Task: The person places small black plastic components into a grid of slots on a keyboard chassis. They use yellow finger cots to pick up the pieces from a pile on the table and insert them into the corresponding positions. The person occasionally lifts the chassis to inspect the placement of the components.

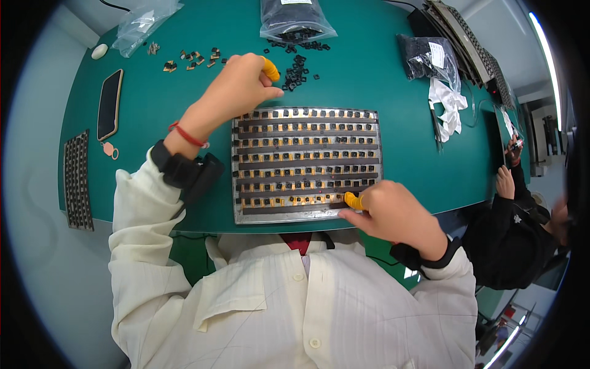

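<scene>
A metal tray (307, 218) lies before me, holding rows of small black square parts on tan strips, with dark bars between the rows. Beyond its far edge, my left hand (243, 80) hovers beside a loose pile of small black square pieces (296, 72). Its index finger wears a yellow finger cot, and the thumb stands apart from it. At the tray's near right corner, my right hand (393, 212) has its yellow-covered index finger at the nearest row, the thumb close by. Whatever lies between those fingertips is too small to make out.
A clear bag of black pieces (298, 21) stands at the far middle, another bag (427, 58) far right by stacked trays (458, 40). Tan-and-black pieces (193, 59), a phone (110, 104) and a narrow tray (78, 181) lie left. A person in black (510, 240) sits right.
</scene>
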`<action>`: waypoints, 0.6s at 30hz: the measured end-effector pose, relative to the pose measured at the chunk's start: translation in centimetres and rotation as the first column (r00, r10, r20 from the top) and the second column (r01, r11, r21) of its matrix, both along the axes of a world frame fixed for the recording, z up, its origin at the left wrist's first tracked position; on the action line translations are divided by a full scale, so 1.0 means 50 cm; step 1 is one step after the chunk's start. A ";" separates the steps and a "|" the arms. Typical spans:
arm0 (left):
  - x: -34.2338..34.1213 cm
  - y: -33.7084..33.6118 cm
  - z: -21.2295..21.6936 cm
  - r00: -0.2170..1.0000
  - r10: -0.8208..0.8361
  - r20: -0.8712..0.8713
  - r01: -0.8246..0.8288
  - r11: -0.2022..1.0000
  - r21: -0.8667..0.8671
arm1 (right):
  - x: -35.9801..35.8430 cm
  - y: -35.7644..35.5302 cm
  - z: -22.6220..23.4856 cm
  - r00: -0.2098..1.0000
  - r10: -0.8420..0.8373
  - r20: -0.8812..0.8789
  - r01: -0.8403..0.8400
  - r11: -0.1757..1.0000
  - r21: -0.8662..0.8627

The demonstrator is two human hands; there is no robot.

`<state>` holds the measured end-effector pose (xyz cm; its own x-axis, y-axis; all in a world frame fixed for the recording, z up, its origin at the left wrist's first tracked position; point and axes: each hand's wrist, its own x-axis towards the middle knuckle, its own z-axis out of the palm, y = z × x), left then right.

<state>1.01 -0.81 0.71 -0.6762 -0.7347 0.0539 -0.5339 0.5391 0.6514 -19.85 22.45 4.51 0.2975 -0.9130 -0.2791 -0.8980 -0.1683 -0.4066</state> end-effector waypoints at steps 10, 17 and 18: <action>-0.024 0.020 -0.006 0.985 -0.040 0.168 0.066 0.986 -0.153 | -0.022 -0.285 -0.028 0.942 -0.128 0.311 0.195 0.961 -0.196; 0.005 0.020 -0.012 0.974 0.049 0.222 0.034 0.934 -0.357 | 0.035 -0.365 -0.084 0.934 -0.220 0.281 0.273 0.947 -0.168; 0.012 0.017 -0.018 0.977 0.057 0.204 0.022 0.930 -0.366 | 0.037 -0.366 -0.089 0.926 -0.207 0.317 0.280 0.938 -0.205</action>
<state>1.64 0.04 -0.20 -0.6881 -0.7029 0.1799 -0.6474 0.7067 0.2854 -17.99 4.13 0.04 0.0910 -0.9956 0.0225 -0.7746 -0.0850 -0.6268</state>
